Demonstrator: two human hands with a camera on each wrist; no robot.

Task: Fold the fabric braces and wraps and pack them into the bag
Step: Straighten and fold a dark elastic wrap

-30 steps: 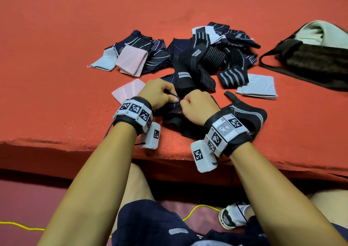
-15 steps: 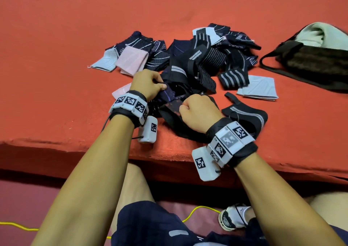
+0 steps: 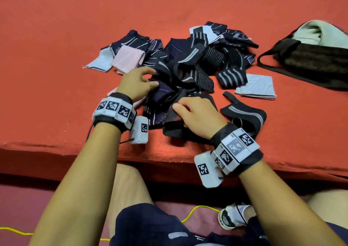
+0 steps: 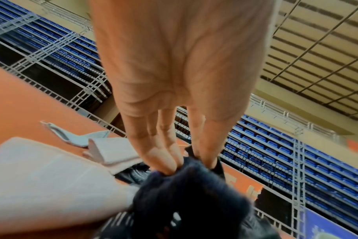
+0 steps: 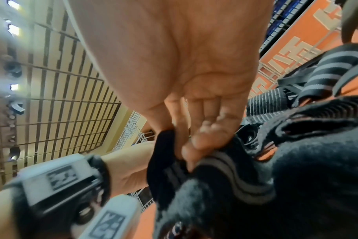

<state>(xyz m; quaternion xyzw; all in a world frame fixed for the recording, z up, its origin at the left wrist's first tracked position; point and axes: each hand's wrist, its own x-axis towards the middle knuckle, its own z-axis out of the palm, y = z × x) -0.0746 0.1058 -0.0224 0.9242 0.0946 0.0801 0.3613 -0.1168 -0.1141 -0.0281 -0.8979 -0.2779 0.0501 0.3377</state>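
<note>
Orange felt covers the worktop (image 3: 56,38), where a heap of dark braces and wraps (image 3: 197,61) sits at frame centre. At the heap's near edge, the left hand (image 3: 136,84) pinches a navy brace (image 3: 162,93) between thumb and fingers. Just beside it, the right hand (image 3: 197,114) has its grip curled round a black wrap (image 3: 173,127). At upper right lies the bag (image 3: 310,61), well apart.

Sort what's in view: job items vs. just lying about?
Job:
- pile of braces and wraps
- dark brace, pinched by left hand
- black wrap, gripped by right hand
- bag

Lying about:
- yellow cable
- shoe
- orange table cover
</note>
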